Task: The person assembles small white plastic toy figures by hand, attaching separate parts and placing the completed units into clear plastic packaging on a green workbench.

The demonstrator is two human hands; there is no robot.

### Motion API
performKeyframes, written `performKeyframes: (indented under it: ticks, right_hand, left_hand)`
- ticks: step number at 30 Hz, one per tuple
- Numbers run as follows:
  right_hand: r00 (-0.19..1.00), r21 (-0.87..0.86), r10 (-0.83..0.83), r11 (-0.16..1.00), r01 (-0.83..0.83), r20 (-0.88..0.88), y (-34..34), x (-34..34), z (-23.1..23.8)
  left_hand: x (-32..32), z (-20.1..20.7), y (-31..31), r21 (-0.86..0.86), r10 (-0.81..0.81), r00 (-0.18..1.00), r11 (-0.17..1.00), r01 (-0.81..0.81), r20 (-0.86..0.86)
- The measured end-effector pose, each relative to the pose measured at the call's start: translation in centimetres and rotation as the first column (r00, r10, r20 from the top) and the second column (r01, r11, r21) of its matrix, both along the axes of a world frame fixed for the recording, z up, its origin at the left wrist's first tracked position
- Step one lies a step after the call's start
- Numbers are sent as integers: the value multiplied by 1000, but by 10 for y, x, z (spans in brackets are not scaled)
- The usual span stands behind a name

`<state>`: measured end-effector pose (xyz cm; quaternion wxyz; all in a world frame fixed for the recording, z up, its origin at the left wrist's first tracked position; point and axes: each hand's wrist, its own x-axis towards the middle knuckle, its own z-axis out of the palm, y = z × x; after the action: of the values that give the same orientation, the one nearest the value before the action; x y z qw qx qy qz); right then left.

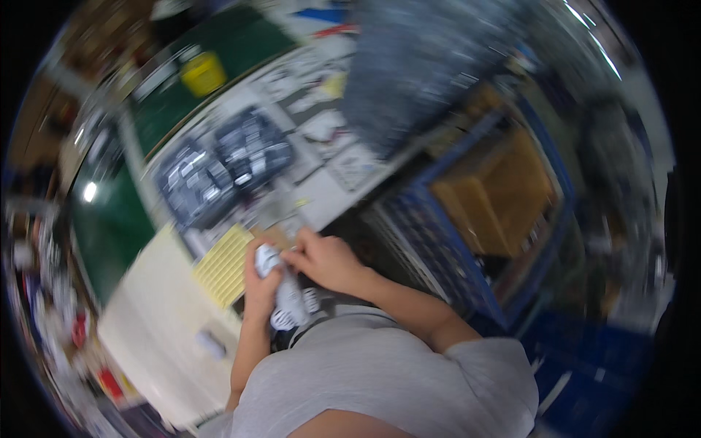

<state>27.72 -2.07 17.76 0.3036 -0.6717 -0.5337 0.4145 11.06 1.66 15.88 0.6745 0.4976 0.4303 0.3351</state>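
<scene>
In front of my body, my left hand (258,288) is closed round a crumpled white cloth-like bundle with dark markings (289,299), which hangs down toward my lap. My right hand (328,261) is just to the right, its thumb and fingers pinched together by the bundle's upper end. Whatever sits between those fingertips is too blurred to make out. A small brown flat piece (274,235) shows just beyond both hands. Left of my left hand lies a yellow ribbed tray or pad (223,267).
Two clear plastic trays of dark parts (193,182) stand on the white worktable (332,204). A yellow container (202,73) is farther back on a green surface. To the right, a blue crate (431,241) holds a cardboard box (496,193). A cream board (157,321) lies at left.
</scene>
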Motion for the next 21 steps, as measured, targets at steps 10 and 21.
performKeyframes:
  ticks: [10, 21]
  right_hand:
    - [935, -644, -257, 677, 355, 244, -285, 263, -13]
    - [797, -589, -589, 598, 543, 136, -270, 329, -203]
  left_hand:
    - [138, -50, -23, -609, 72, 971, 789, 83, 226]
    - [158, -19, -52, -606, -119, 989, 782, 146, 84]
